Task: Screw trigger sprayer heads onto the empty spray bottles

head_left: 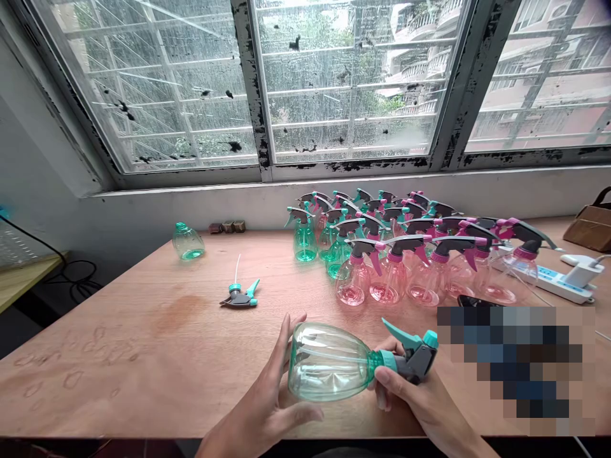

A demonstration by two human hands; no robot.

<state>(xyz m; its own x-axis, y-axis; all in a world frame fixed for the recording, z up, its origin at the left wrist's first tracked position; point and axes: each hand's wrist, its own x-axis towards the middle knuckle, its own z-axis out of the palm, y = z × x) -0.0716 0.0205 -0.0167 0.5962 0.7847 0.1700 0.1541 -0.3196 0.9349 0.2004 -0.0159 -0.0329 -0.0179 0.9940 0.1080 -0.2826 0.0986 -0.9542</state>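
A clear green spray bottle [329, 362] lies sideways in front of me, its base to the left and its grey and teal trigger head [415, 356] to the right. My right hand [420, 397] grips it at the teal collar, thumb in front and fingers partly hidden behind. Around the base curves my left hand [260, 397], with the fingers behind the bottle and the thumb held away below it. Farther back, a loose spray head [240, 298] rests on the table with its thin tube pointing up. A headless green bottle [188, 242] stands at the far left.
Several assembled spray bottles, green [304, 238] and pink [389, 280], crowd the back right of the wooden table [119, 343]. Beside them are a white power strip [558, 280] and a brown bag [589, 226]. Small dark blocks [228, 226] sit by the wall under the window.
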